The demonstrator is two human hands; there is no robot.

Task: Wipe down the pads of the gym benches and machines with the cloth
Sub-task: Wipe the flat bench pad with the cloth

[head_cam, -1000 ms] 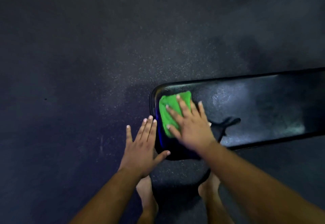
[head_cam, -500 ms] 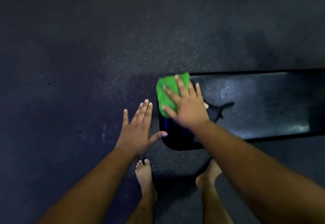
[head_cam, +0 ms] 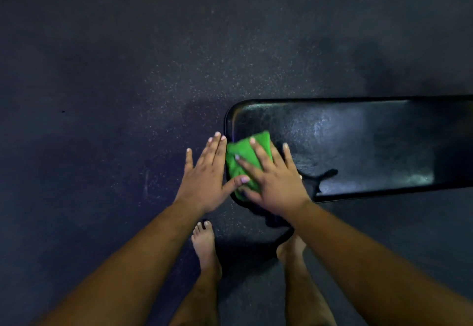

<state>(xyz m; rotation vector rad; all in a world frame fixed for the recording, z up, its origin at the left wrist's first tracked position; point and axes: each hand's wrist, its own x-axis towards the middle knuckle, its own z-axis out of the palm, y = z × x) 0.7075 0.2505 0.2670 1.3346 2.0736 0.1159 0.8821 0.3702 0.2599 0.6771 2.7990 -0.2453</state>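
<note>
Dark bench (head_cam: 358, 146) pad stretches right of the spread right-hand fingers (head_cam: 258, 154) pressing the green cloth (head_cam: 243, 156); left-hand fingers (head_cam: 212, 151) straight.

Head view, steeply downward (close)

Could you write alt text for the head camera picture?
A right hand presses a green cloth flat on the end of a black bench pad; the left hand is open beside it, above a dark speckled floor.

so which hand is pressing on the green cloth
The right hand: its spread fingers lie flat on the folded green cloth on the black bench pad. The left hand sits beside the pad's end.
</note>
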